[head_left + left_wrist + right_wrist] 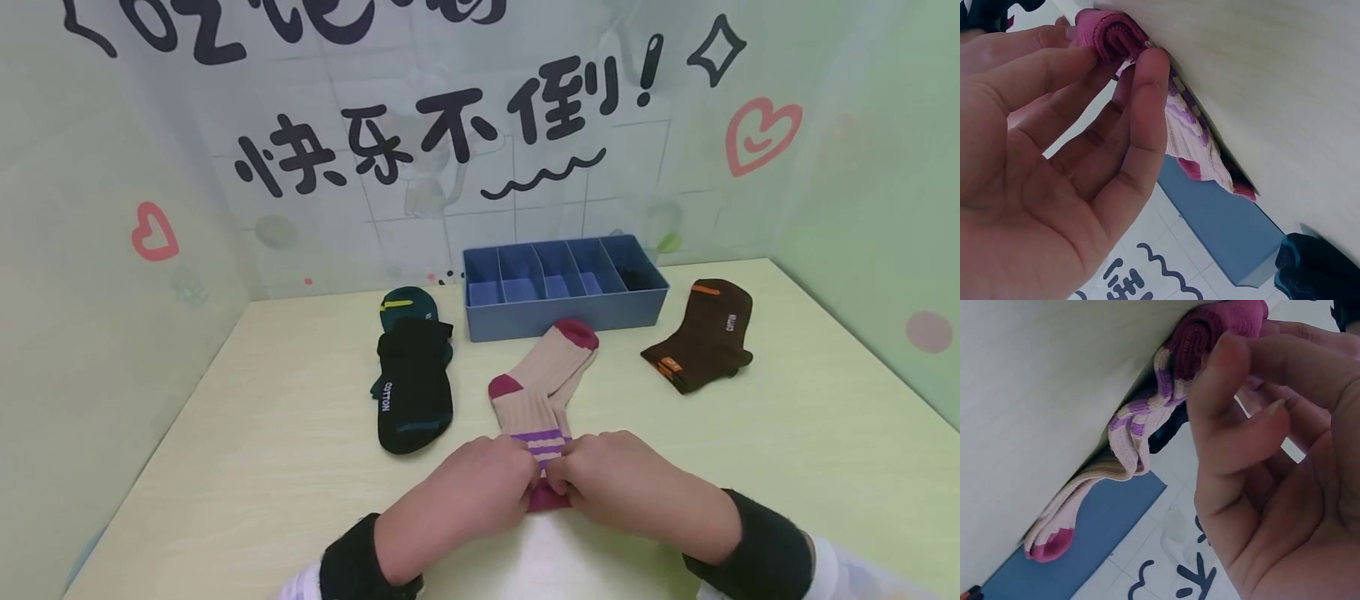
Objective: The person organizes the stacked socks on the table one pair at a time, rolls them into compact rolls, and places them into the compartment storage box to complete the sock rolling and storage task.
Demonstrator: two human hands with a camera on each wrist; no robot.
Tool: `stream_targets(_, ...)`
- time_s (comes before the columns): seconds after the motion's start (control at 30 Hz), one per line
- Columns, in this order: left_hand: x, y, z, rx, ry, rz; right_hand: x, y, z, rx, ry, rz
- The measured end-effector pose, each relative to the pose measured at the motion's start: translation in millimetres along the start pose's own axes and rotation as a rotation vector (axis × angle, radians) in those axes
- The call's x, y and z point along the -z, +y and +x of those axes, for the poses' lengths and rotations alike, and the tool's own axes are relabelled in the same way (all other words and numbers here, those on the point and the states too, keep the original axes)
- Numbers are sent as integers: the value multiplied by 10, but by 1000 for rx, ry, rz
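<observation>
A pair of pink socks (528, 408) with crimson toes and heels and purple stripes lies in the middle of the table, toes pointing away from me. Its crimson cuff is turned into a tight roll (1105, 39), whose spiral end shows in both wrist views. My left hand (487, 483) pinches one end of this roll between thumb and fingers. At the opposite end, my right hand (618, 479) grips the roll (1200, 340) the same way. Both hands are close together, low over the table, with the striped part just beyond them.
Behind the socks stands a blue box (566, 318) with several compartments; something dark (633, 278) lies in the rightmost one. Black socks (415, 392) partly cover dark teal socks (408, 305) on the left. Brown socks (712, 342) lie on the right. A printed wall backs the table.
</observation>
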State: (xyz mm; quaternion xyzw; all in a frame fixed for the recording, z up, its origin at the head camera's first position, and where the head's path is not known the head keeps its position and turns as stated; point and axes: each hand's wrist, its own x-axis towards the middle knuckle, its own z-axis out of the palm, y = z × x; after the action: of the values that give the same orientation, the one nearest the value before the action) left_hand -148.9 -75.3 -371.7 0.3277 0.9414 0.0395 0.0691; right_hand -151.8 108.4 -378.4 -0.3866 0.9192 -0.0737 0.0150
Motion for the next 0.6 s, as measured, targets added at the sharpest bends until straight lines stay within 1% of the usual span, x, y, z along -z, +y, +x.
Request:
stream_targets(0.07,-5,0,1,10,-4,26,1,-34,-12,22,11,-118)
stream_targets(0.17,-7,0,-3,14,-1,67,17,-77,-31,62,5,-268)
stream_targets(0.27,-5,2,-5,9,5,80,29,-101,-56,130,10,-387)
stream_targets(0.4,-8,11,-9,-2,28,90,-2,-109,-68,229,72,-521)
stream_targets(0.5,-17,14,-10,-11,58,106,-43,-103,-53,256,120,-563)
stream_targets(0.6,-29,23,-7,-16,66,119,-54,-85,-38,239,101,-525)
